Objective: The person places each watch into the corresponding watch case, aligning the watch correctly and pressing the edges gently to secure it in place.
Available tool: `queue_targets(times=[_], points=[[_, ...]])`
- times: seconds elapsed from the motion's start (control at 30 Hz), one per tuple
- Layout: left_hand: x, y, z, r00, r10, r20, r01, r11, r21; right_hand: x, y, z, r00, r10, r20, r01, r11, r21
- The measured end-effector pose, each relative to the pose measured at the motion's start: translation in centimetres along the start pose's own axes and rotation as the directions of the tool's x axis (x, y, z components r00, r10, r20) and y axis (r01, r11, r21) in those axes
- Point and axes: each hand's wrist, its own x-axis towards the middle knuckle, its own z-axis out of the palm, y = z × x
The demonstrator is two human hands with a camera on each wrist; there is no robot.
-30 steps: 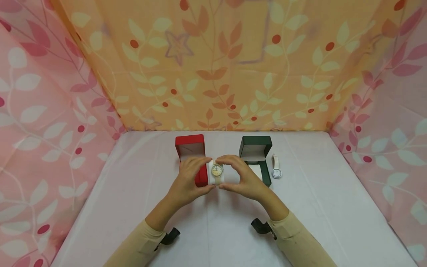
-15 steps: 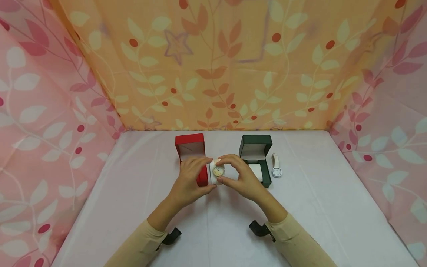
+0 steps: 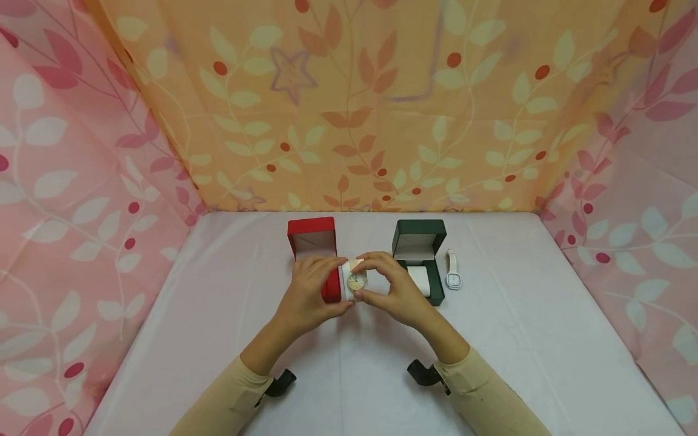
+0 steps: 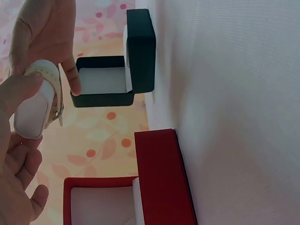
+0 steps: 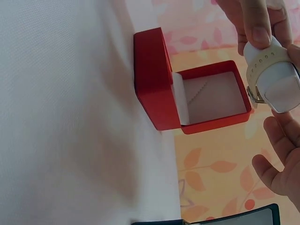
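A round-faced wristwatch [image 3: 357, 281] with a pale cream strap goes around a white watch cushion [image 4: 30, 115]. My left hand [image 3: 311, 292] grips the cushion by its ends, thumb on one side and fingers on the other. My right hand [image 3: 400, 293] pinches the watch at its top and bottom edges between finger and thumb. In the right wrist view the strap [image 5: 258, 69] shows its row of holes, and a metal buckle [image 5: 254, 95] hangs at its side. Both hands are above the table, in front of the red box [image 3: 312, 226].
The red box stands with its lid raised at back left. To its right stands a green box [image 3: 418, 229], lid up, a white cushion [image 3: 418, 281] inside. A second watch [image 3: 453, 278], square-faced with a white strap, lies right of it on the white-clothed table [image 3: 518, 339].
My right fingers and thumb have closed in from the strap to the watch's edges. The watch has shifted slightly right and tilted on the cushion. My left hand has stayed nearly still.
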Motion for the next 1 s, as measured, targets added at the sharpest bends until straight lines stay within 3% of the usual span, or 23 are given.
queue_targets(times=[0.53, 1.0], points=[[0.1, 0.2, -0.5, 1.0, -0.013, 0.008, 0.013, 0.998, -0.064, 0.1, 0.5, -1.6, 0.989, -0.101, 0.108, 0.111, 0.99, -0.083], [0.1, 0.1, -0.8, 1.0, -0.022, 0.011, 0.023, 0.995, -0.094, 0.2, 0.7, -2.5, 0.987, -0.098, 0.129, 0.117, 0.982, -0.149]])
